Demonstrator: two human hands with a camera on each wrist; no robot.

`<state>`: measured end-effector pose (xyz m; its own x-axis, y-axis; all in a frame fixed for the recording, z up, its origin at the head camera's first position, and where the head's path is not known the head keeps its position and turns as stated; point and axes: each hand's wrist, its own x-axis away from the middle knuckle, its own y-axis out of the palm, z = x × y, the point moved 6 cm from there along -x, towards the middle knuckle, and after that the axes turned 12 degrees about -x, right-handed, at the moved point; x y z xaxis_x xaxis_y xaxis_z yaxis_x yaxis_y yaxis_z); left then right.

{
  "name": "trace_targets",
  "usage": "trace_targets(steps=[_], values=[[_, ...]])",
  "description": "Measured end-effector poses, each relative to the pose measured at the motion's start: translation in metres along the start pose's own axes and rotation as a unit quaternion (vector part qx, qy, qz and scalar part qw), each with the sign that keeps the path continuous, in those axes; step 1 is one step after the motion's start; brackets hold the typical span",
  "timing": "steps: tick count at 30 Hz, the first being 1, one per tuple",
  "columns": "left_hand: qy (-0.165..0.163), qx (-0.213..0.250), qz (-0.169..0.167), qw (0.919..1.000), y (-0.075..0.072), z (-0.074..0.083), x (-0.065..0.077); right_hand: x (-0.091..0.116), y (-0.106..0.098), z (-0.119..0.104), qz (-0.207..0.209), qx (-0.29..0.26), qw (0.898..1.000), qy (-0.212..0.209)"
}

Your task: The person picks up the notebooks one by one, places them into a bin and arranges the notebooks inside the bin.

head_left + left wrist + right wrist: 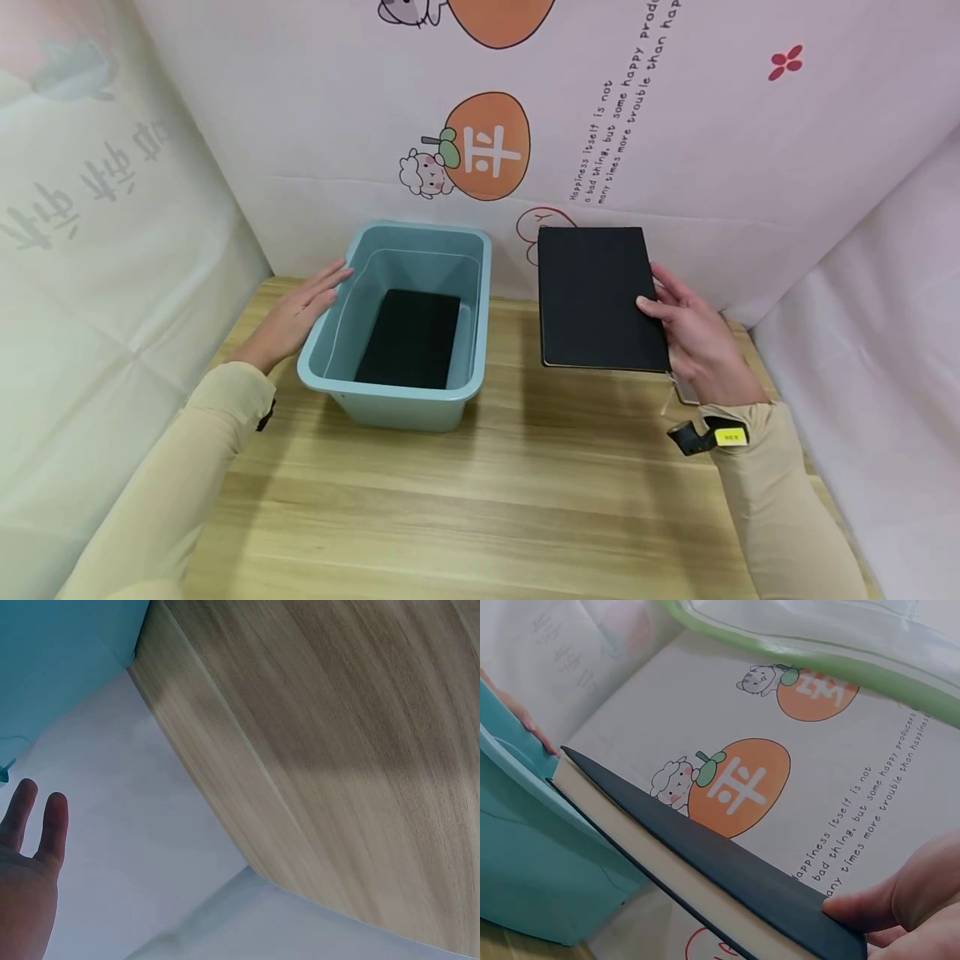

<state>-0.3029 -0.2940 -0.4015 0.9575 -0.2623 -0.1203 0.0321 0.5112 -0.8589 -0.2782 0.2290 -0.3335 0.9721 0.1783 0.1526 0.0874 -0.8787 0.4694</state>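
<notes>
Lit brightly and softly in the head view, apparently from above, with a pale glow across the white cloth wall (712,125) and blurry-edged shadows on the desk (465,525): below the black notebook (600,300) toward the near edge, around the foot of the teal bin (397,412), beside the left sleeve (217,408). Dimmer and bluish in the left wrist view, with the left hand (30,900) in shade, broad dark bands across the desk and a bowed desk edge at lower right. Muted and greyish in the right wrist view, with milky glare on clear plastic (840,634) above legible lettering (866,796).
</notes>
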Motion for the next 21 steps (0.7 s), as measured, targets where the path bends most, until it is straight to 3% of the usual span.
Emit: trace_targets(steps=[21], values=[[0.003, 0.000, 0.005, 1.0000, 0.000, 0.002, -0.002, -0.015, 0.047, -0.002, -0.004, 0.031, 0.999, 0.014]])
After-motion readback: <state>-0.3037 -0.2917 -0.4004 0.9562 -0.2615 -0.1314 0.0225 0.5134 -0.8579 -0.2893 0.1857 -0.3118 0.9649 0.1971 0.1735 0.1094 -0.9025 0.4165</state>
